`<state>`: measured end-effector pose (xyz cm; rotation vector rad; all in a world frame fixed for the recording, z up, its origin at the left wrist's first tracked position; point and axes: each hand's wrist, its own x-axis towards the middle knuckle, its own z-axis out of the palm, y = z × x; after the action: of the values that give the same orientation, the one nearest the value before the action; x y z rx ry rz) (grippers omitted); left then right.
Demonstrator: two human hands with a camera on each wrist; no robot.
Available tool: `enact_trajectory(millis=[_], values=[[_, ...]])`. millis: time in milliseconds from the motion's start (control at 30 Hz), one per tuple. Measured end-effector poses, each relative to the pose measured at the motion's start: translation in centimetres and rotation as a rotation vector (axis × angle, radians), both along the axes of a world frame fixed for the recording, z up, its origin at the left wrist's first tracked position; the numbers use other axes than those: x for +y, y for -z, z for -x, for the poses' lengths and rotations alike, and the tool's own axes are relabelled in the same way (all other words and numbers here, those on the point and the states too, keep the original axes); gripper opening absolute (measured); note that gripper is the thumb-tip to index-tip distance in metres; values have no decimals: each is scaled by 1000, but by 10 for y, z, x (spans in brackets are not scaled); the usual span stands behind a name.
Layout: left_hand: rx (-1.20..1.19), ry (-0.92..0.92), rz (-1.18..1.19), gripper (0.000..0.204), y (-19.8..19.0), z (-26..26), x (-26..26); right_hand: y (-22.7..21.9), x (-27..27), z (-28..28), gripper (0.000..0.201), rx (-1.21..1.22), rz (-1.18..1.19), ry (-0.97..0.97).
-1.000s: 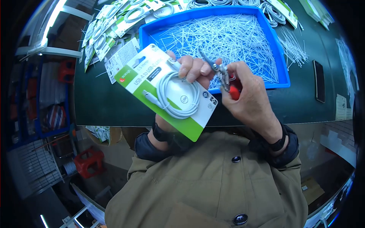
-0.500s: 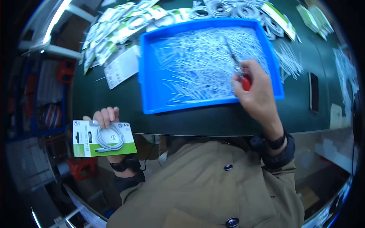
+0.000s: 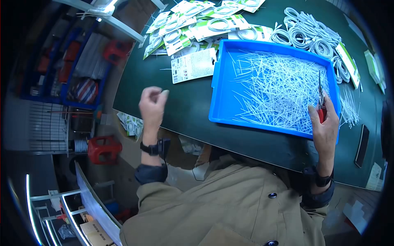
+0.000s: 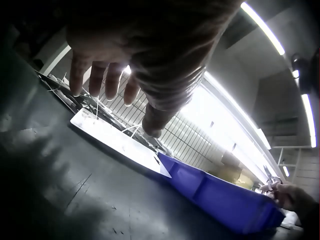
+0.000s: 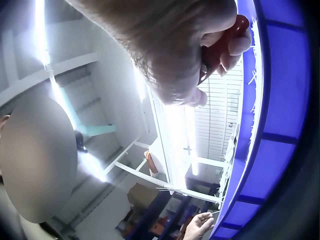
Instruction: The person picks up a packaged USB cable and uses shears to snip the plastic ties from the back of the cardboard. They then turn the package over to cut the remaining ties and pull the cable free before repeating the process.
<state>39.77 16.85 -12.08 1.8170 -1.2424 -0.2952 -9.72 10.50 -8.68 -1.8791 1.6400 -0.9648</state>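
My left hand [image 3: 152,104] is over the left part of the green table, holding nothing. In the left wrist view its fingers [image 4: 114,82] hang loosely, with the thumb apart from them. A white printed cable card [image 3: 193,65] lies face down beyond this hand, beside the blue tray [image 3: 219,100]. At the right end of the tray my right hand [image 3: 326,125] grips red-handled snips [image 3: 321,94], their metal tips pointing away from me. Many thin white plastic ties [image 3: 279,86] fill most of the tray. The snips' blades are out of sight in the right wrist view.
Carded cables [image 3: 193,24] lie heaped at the back left of the table, with loose coiled cables [image 3: 308,35] at the back right. A phone [image 3: 361,145] lies at the right edge. Below the table's left edge are more carded cables [image 3: 130,124] and a red stool [image 3: 104,149].
My left hand carried a carded USB cable left and down from beside the snips, and has let it go. My right hand has drawn away from it, still gripping the snips. The view has turned left.
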Motion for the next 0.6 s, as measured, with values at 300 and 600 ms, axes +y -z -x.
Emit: enact_trajectory(millis=[300, 600], values=[[-380, 10, 98, 28, 12, -23, -107, -2, 18, 11, 70, -53, -82, -28], [-668, 612, -191, 67, -25, -12, -154, 3, 17, 4, 70, 6, -49, -114]])
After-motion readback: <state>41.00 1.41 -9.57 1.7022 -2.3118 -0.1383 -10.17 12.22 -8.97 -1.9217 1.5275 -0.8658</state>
